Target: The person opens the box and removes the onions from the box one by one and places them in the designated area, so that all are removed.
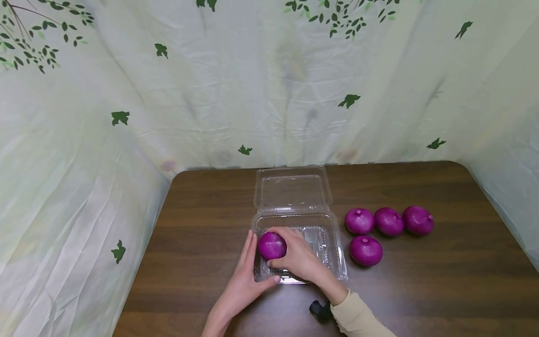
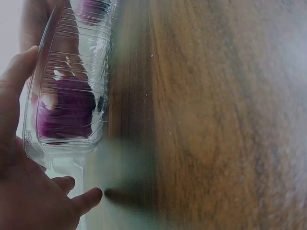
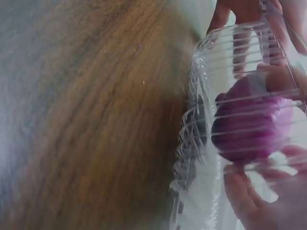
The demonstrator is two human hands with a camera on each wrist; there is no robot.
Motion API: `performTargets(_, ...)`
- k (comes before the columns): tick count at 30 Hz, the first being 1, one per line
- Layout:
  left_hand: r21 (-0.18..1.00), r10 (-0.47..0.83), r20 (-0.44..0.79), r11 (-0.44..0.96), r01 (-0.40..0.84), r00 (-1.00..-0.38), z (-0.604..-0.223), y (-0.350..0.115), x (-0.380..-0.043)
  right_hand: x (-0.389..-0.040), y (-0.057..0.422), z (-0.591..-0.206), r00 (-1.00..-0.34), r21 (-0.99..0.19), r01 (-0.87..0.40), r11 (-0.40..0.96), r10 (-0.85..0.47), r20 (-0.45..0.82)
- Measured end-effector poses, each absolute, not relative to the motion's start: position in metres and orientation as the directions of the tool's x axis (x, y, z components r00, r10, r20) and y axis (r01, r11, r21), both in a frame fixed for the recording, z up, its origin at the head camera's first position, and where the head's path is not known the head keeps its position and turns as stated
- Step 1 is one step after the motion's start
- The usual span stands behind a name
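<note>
A clear plastic clamshell container point(image 1: 339, 243) lies unfolded on the table, its lid point(image 1: 293, 192) tipped back toward the curtain. Inside the base, at the left end, my right hand point(image 1: 300, 255) holds a red onion point(image 1: 271, 246) with the thumb in front and the fingers behind. Through the ribbed wall, the onion point(image 2: 69, 108) shows low in the container in the left wrist view; the right wrist view also shows that onion point(image 3: 254, 124). My left hand point(image 1: 242, 285) rests against the container's front left corner, fingers straight along the side and thumb at the front rim.
To the right of the container, several more red onions sit on the wooden table point(image 1: 455, 271): three in a row, including the middle onion point(image 1: 389, 221), and one nearer onion point(image 1: 366, 251). A black object point(image 1: 320, 311) lies by the right sleeve. A leaf-print curtain point(image 1: 269, 93) hangs behind.
</note>
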State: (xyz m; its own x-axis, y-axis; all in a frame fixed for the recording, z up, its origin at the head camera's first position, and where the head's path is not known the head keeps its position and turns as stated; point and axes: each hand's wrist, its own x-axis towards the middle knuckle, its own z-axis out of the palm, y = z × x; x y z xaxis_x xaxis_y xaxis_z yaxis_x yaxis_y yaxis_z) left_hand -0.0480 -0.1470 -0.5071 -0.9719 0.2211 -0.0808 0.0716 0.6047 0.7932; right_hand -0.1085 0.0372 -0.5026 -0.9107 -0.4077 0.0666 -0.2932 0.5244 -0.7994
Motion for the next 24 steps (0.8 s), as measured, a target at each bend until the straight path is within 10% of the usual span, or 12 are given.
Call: performTargets(24,0.794,0.221,-0.079,0.604,0.072,-0.972,-0.506,-0.147,-0.048,-0.097,0.065,-0.492,-0.928,-0.932,-0.140,0.333,-0.372,0.006)
